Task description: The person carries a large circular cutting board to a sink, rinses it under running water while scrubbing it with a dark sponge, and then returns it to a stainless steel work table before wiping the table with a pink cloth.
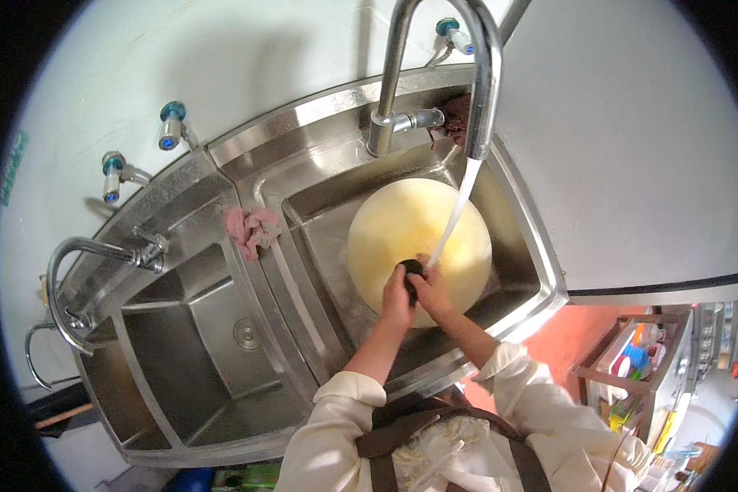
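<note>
My left hand (397, 300) and my right hand (432, 291) close together around a small dark object (412, 268), possibly a scrubber; its exact kind is hard to tell. Both hands are over a large round cream-yellow board or shallow vessel (387, 227), yellower in patches. This round piece sits in a deep stainless steel sink basin (323, 246). From the tall gooseneck faucet (481, 123) a stream of water (457, 212) runs down right at my fingers.
On the ledge to the left lies a crumpled pink cloth (250, 230). A dark reddish cloth (458, 118) is behind the faucet. Further left, another basin (221, 332) has its own curved faucet (92, 241). A cart (646, 363) with coloured items stands at the right.
</note>
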`<state>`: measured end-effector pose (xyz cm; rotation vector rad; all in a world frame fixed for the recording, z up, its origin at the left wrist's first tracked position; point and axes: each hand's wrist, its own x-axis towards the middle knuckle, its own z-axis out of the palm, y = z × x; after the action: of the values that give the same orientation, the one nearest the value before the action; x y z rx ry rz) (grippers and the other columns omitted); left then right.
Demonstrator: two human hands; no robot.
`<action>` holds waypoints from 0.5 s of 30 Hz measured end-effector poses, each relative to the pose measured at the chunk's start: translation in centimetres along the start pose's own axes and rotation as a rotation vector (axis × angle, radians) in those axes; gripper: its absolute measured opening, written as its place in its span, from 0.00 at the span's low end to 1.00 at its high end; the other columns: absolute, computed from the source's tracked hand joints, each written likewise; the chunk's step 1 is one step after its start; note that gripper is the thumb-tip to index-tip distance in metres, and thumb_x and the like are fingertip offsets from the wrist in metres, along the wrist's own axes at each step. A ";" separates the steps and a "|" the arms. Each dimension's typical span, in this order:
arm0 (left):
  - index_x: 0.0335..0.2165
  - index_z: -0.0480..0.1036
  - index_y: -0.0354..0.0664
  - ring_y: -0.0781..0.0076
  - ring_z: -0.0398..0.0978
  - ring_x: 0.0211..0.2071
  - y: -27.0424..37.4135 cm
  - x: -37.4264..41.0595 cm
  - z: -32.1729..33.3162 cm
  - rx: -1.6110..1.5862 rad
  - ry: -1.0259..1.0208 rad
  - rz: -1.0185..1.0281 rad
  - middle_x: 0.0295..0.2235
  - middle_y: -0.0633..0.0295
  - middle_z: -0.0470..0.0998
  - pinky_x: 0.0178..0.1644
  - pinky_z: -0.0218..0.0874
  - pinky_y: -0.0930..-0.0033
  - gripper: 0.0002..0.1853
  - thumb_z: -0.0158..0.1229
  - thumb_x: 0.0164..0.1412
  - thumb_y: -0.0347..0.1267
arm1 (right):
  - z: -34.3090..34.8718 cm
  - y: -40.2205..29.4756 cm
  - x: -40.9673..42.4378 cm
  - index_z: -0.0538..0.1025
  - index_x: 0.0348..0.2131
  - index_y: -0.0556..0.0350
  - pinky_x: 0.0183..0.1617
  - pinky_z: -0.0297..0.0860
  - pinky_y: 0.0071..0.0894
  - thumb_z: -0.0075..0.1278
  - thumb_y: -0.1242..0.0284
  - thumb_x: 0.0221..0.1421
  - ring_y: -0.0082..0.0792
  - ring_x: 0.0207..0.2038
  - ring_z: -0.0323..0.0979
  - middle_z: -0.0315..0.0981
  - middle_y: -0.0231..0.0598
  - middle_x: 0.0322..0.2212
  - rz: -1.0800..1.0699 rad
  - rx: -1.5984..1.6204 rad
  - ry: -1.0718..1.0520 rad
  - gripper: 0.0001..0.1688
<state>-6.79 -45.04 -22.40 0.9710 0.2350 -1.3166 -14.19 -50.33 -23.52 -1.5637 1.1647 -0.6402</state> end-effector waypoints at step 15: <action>0.41 0.69 0.35 0.61 0.72 0.34 5.4 -4.1 -0.3 1.028 0.149 0.204 0.33 0.52 0.74 0.38 0.63 0.60 0.18 0.54 0.55 0.36 | -10.0 -11.1 12.3 0.71 0.42 0.62 0.42 0.68 0.43 0.44 0.65 0.56 0.52 0.38 0.72 0.73 0.56 0.33 -0.359 -0.351 0.117 0.20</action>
<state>-3.10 -42.27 -17.38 1.8947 -0.4781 -1.1526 -13.99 -65.74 -11.88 -2.0862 1.1337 -0.8005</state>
